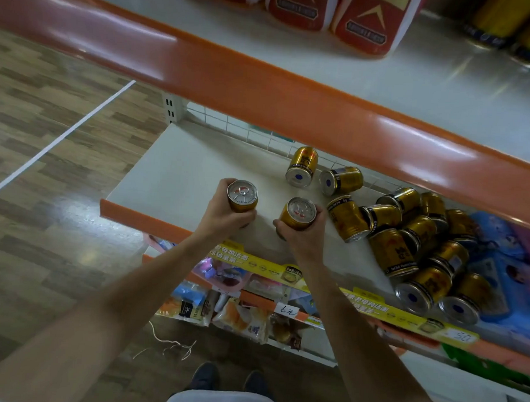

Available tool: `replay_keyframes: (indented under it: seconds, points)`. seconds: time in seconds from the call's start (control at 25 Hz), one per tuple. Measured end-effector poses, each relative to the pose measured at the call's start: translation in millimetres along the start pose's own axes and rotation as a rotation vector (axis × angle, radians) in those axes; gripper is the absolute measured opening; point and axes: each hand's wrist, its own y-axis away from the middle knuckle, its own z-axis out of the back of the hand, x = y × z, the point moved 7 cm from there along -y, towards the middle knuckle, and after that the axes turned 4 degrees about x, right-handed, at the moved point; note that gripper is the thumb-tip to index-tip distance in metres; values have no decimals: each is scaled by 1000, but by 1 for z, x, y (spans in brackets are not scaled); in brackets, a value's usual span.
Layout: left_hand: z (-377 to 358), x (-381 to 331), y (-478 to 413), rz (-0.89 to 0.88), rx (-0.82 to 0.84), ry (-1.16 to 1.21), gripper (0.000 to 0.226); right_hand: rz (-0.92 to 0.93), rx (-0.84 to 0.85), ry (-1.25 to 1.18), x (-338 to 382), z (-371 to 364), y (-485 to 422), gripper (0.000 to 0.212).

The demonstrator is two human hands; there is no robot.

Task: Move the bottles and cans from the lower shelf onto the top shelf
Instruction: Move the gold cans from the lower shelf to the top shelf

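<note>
- The left hand [223,217] grips a gold can [242,196]. Its fingers curl round the can's wall, and the pull-tab top faces up toward the camera. Hand and can hang over the bare left half of the lower shelf [182,172], close to its front edge.
- The right hand [301,239] grips a second gold can [298,213] in the same way, just to the right of the first. The two cans are near each other but apart.
- Both held cans have their long axis roughly upright, so they look ready to be set down on their bases without turning.
- The top shelf [416,95] lies above and beyond both hands. Its orange front lip [263,90] runs between the cans and the white deck.
- The coming move likely turns on that lip: the cans have to go up first, then forward over it.
- Bare deck shows just behind the lip. The red packs [368,25] stand toward the back edge.
- On the lower shelf, two loose cans [302,166] lie on their sides near the wire mesh [249,132] at the back edge.
- A heap of cans [415,239] lies toward the right end at mixed angles, many of them touching. The right hand is the nearer one to it.
</note>
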Motion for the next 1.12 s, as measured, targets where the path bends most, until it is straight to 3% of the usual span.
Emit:
replay_keyframes:
  seconds: [0.24,0.6,0.92,1.12]
  points:
    - [-9,-11,3,20,87,28,60,-4,-5,81,18,6,13,68]
    - [-51,-91,46,-121,213,-84,55,126,-63,-44,76,78,59,49]
    - [-116,-117,159,-142,178,-71,52,161,-59,-28,56,178,138,57]
    - [-152,-153,214,-155,167,-131,67,160,19,-78,56,237,186,61]
